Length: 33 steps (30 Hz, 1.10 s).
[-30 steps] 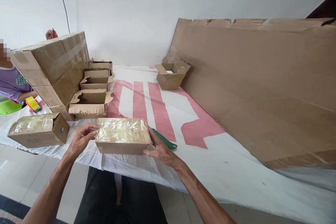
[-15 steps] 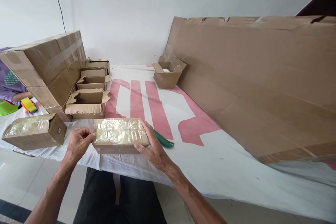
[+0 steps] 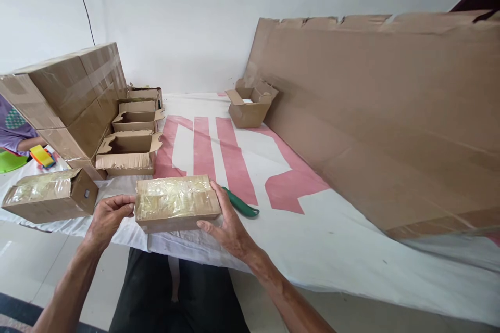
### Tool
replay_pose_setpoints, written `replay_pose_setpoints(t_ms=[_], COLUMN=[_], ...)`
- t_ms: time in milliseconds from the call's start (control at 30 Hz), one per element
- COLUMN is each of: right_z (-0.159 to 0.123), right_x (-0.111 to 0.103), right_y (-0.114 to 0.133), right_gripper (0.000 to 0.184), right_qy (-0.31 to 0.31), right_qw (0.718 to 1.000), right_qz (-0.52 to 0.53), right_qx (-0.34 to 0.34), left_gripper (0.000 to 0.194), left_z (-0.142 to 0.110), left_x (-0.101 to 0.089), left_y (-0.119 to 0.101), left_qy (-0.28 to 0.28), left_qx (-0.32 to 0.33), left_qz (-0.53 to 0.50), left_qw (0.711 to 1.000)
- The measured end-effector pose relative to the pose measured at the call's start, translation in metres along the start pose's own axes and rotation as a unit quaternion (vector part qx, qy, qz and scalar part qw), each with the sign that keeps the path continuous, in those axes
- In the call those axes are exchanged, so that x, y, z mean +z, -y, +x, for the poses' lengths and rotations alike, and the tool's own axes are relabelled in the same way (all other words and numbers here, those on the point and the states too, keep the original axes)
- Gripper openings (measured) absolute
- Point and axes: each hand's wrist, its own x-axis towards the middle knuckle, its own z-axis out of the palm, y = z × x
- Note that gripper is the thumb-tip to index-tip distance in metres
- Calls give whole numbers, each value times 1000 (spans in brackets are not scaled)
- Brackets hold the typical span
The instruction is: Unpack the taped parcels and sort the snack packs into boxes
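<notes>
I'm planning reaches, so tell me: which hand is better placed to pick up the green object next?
Probably the right hand: it is at the right end of the taped box, beside the green object. The left hand is at the opposite end.

room runs between left-hand boxes (image 3: 125, 162) and cardboard sheet (image 3: 371, 114).

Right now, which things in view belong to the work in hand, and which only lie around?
Probably in the work:
taped box between left hand and right hand

Probably just lying around:
green object
yellow object, far left
large cardboard piece
</notes>
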Motion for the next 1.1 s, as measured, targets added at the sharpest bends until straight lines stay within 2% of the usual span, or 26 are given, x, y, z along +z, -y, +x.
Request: replay_pose_setpoints(t_ms=[133, 367, 500, 567, 667, 733, 800, 867, 933, 1033, 1100], right_z=[-1, -5, -4, 1, 6, 5, -1, -5, -7, -1, 8], right_x=[1, 13, 11, -4, -41, -64, -80, -85, -83, -77, -75], right_y=[-4, -2, 4, 1, -14, -30, -49, -67, -81, -89, -84], right_gripper=[103, 114, 113, 99, 59, 40, 31, 26, 24, 19, 19], right_qy=[-3, 6, 38, 50, 7, -19, -10, 6, 9, 5, -18], right_qw=[1000, 999, 999, 998, 990, 965, 931, 906, 896, 893, 905], right_qz=[-2, 15, 4, -19, -140, -263, -360, -414, -437, -443, -414], right_qx=[5, 31, -2, -29, -25, 19, 67, 84, 77, 75, 97], left_gripper=[27, 38, 49, 52, 50, 48, 49, 50, 48, 41, 37], left_z=[12, 29, 33, 36, 41, 42, 41, 37, 31, 21, 14], left_x=[-1, -5, -17, -24, -29, -28, -24, -20, -16, -13, -12], left_y=[2, 0, -1, 3, 12, 19, 26, 33, 38, 39, 37], left_qy=[19, 84, 105, 103, 105, 104, 97, 86, 77, 81, 84], left_qx=[93, 126, 138, 137, 140, 149, 150, 144, 144, 145, 145], left_qz=[79, 119, 130, 133, 127, 121, 111, 103, 102, 113, 121], left_qw=[992, 981, 976, 976, 976, 976, 978, 980, 981, 980, 978])
